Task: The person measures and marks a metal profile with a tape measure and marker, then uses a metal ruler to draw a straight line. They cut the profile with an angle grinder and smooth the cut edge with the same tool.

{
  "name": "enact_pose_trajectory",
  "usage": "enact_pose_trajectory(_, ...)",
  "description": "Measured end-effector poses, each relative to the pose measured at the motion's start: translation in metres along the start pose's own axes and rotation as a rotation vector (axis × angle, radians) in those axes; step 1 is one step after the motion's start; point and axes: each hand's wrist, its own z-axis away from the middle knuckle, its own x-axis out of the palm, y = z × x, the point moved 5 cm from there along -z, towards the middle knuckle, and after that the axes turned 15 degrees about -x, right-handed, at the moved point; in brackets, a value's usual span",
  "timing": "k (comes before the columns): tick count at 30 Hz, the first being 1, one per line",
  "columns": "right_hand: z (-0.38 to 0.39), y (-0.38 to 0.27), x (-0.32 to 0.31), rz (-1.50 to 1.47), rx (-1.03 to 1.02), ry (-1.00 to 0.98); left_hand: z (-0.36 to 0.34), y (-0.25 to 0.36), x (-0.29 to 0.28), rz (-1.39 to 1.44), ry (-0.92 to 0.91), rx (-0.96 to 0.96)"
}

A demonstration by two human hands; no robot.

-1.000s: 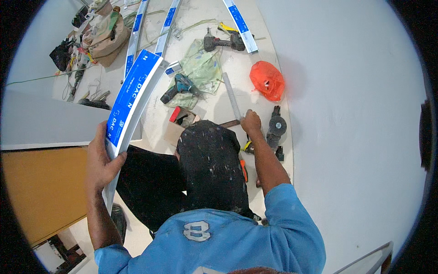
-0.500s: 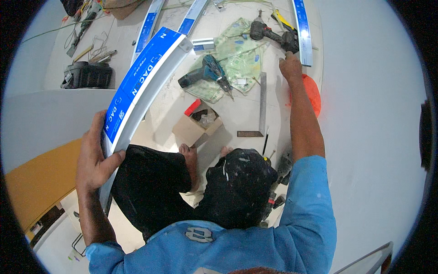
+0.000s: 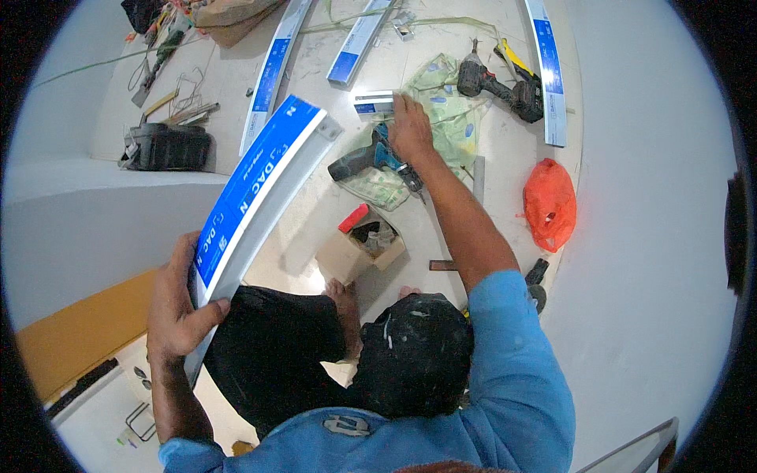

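Note:
My left hand point(image 3: 181, 307) is closed round the near part of a long curved metal channel point(image 3: 260, 181) with blue film, held up at the left. My right hand point(image 3: 410, 126) reaches forward, its fingers curled on the right end of a short channel piece point(image 3: 371, 102) on the floor. Just below it lies a blue cordless drill point(image 3: 351, 165) on a crumpled green plastic sheet point(image 3: 457, 118). A black cordless driver point(image 3: 473, 79) lies to the right of this hand. An open cardboard box point(image 3: 335, 256) sits before my knees.
More blue-filmed channels point(image 3: 359, 43) lie at the back. An orange bag point(image 3: 550, 201) sits near the white wall point(image 3: 654, 236) on the right. A black case point(image 3: 165, 146), tools and a brown sack point(image 3: 236, 20) are at the upper left, beyond a white ledge point(image 3: 118, 205).
My right hand has reached forward, then swung left from near the black driver to the short channel piece. My left hand still holds the curved channel. The view has shifted.

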Motion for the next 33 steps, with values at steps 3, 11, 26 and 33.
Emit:
enact_pose_trajectory(3,-0.044,0.003,0.034,-0.047,0.067,-0.297,0.012,-0.006,-0.008,-0.097,-0.004,-0.063)
enact_pose_trajectory(11,-0.001,0.013,-0.062,-0.219,0.204,-0.115,0.004,0.015,-0.013,-0.176,0.009,0.071)
enact_pose_trajectory(26,0.289,-0.005,-0.07,-0.542,0.725,-0.357,-0.078,0.038,0.111,-0.346,-0.183,0.462)
enact_pose_trajectory(33,0.295,-0.049,-0.112,-0.162,0.7,-0.349,-0.116,-0.017,0.275,-0.46,-0.323,0.452)
